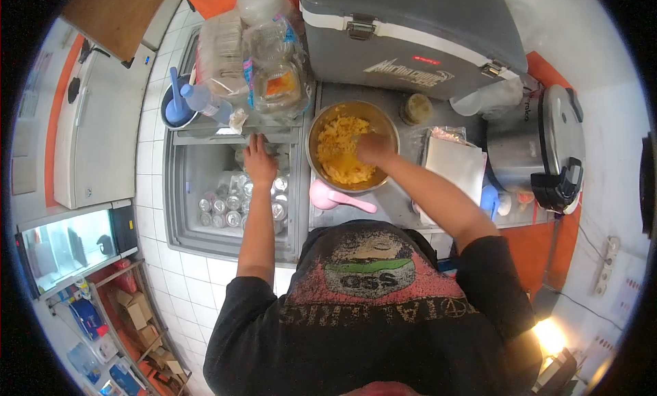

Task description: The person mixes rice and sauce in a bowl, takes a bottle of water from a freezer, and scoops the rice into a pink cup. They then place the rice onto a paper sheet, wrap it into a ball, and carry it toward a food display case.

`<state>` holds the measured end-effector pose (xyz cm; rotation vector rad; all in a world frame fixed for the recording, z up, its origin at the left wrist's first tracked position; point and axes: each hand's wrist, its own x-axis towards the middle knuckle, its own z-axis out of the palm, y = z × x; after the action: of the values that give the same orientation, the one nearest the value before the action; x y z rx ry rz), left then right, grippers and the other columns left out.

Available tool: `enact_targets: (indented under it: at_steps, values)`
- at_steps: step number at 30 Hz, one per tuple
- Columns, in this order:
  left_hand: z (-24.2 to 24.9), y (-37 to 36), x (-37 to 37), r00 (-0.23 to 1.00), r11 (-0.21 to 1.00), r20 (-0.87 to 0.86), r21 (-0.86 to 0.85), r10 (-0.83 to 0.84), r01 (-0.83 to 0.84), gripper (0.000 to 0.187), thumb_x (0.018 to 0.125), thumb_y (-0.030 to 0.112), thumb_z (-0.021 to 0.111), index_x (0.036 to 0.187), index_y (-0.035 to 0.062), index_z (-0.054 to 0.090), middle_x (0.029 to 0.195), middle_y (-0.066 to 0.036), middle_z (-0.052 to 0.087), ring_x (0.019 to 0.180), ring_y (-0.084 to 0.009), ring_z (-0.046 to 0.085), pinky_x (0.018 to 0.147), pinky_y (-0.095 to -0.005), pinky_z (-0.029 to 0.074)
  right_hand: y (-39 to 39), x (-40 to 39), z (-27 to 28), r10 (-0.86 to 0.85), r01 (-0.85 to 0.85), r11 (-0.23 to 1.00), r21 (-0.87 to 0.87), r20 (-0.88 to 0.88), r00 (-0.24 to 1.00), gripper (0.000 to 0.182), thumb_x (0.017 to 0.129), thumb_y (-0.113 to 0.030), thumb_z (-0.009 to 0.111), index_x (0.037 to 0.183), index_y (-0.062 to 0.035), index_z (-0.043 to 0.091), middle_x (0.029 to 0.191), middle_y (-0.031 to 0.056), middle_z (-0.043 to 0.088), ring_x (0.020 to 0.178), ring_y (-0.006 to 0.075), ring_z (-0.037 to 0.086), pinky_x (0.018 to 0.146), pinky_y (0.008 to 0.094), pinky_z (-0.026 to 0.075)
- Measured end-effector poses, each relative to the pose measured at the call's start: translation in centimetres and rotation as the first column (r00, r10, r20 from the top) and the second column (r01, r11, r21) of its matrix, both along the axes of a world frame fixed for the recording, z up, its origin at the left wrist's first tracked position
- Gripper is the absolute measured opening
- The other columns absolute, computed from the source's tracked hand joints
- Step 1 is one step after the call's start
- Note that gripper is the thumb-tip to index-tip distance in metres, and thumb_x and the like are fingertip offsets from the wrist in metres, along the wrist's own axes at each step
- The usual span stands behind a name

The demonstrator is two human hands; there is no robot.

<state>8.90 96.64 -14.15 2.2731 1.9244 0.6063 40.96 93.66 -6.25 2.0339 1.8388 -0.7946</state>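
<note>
Right hand (374, 148) curled in round metal bowl (316, 126) of lumpy yellow food (342, 150), left hand (259, 160) flat

**Crowded steel counter beside a glass-topped chest cooler**

Grey metal counter (404, 211), seen from above. Resting on it: a round metal bowl (311, 146) of yellow food, a pink plastic scoop (328, 196) just beside the bowl's near rim, a small lidded jar (416, 109) at the back, a large grey cooler box (410, 33) behind, a flat white packet (455, 165) to the right, and a rice cooker (540, 146) at the far right. Left of the counter, a chest cooler (181, 191) with drink cans (226, 204) inside; bottles and bagged containers (260, 61) stacked along its back edge.
</note>
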Motion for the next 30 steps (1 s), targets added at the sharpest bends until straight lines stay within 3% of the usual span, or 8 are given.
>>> enact_targets:
  at_steps: [4,6,10,12,15,19,28,30]
  values:
    - [0.2,0.6,-1.3,0.990,0.994,-0.095,-0.035,0.102,-0.105,0.064,0.070,0.003,0.058,0.134,0.0049,0.047,0.143,-0.012,0.044,0.109,-0.0369,0.050,0.092,-0.0453,0.044,0.8,2.1,5.8,0.140,-0.139,0.988,0.069,-0.011,0.990,0.025,0.086,-0.018,0.054,0.096,0.0001,0.068,0.096,0.0209,0.069,0.090,0.0372,0.068,0.078,0.0464,0.055]
    - [0.0,0.9,-2.0,0.979,0.995,-0.176,0.025,0.101,-0.099,0.063,0.072,0.006,0.057,0.134,0.0057,0.048,0.142,-0.009,0.046,0.109,-0.0335,0.050,0.088,-0.0435,0.045,1.2,2.7,6.1,0.019,-0.024,0.996,0.084,0.061,0.998,0.037,0.079,-0.013,0.057,0.114,-0.0032,0.062,0.096,0.0185,0.069,0.093,0.0346,0.067,0.078,0.0468,0.054]
    - [-0.4,1.1,-2.9,0.970,0.994,-0.221,0.057,0.102,-0.092,0.062,0.072,0.008,0.056,0.134,0.0059,0.049,0.140,-0.008,0.048,0.109,-0.0317,0.051,0.085,-0.0415,0.045,0.0,2.5,2.2,-0.084,0.068,0.983,0.171,0.089,0.992,0.035,0.080,-0.010,0.057,0.114,-0.0030,0.062,0.100,0.0188,0.067,0.092,0.0346,0.066,0.077,0.0463,0.053]
    - [0.1,1.0,-3.2,0.954,0.995,-0.292,0.084,0.071,-0.049,0.063,0.072,0.009,0.056,0.134,0.0054,0.049,0.140,-0.008,0.049,0.105,-0.0312,0.051,0.083,-0.0405,0.043,-1.4,1.6,0.3,0.218,-0.207,0.931,0.302,-0.003,0.976,0.035,0.080,-0.009,0.057,0.115,-0.0046,0.062,0.104,0.0188,0.066,0.092,0.0345,0.066,0.077,0.0459,0.053]
    - [1.1,1.1,-3.5,0.927,0.992,-0.371,0.124,0.048,-0.002,0.059,0.071,0.010,0.056,0.130,0.0043,0.051,0.136,-0.009,0.051,0.100,-0.0311,0.051,0.082,-0.0403,0.042,-2.1,0.5,0.5,0.280,-0.246,0.952,0.185,-0.189,0.941,0.024,0.079,-0.012,0.057,0.096,-0.0006,0.068,0.096,0.0225,0.068,0.093,0.0351,0.066,0.081,0.0457,0.053]
    - [1.1,1.5,-4.0,0.941,0.999,-0.337,0.009,0.035,-0.035,0.060,0.071,0.010,0.057,0.130,0.0062,0.051,0.133,-0.006,0.052,0.102,-0.0330,0.051,0.082,-0.0443,0.043,-0.9,0.3,3.6,0.323,-0.329,0.943,-0.051,-0.099,0.941,0.024,0.078,-0.012,0.058,0.095,-0.0004,0.069,0.096,0.0216,0.068,0.094,0.0352,0.066,0.081,0.0457,0.053]
    - [1.4,-4.5,-7.8,0.945,0.984,-0.285,-0.039,0.158,-0.176,0.027,0.070,0.013,0.060,0.096,0.0068,0.058,0.100,-0.011,0.062,0.093,-0.0332,0.055,0.076,-0.0469,0.043,-3.5,1.4,2.1,-0.164,0.168,0.966,0.195,-0.040,0.986,0.023,0.080,-0.011,0.056,0.098,-0.0024,0.069,0.099,0.0191,0.067,0.089,0.0382,0.066,0.076,0.0448,0.055]
    - [1.4,-7.1,-8.8,0.934,0.972,-0.280,-0.011,0.221,-0.233,0.017,0.071,0.014,0.060,0.086,0.0065,0.059,0.086,-0.012,0.064,0.087,-0.0345,0.057,0.074,-0.0482,0.043,-5.3,1.5,1.2,0.239,-0.239,0.971,0.013,-0.071,0.968,0.024,0.083,-0.013,0.056,0.098,0.0012,0.068,0.101,0.0215,0.068,0.097,0.0354,0.066,0.081,0.0456,0.053]
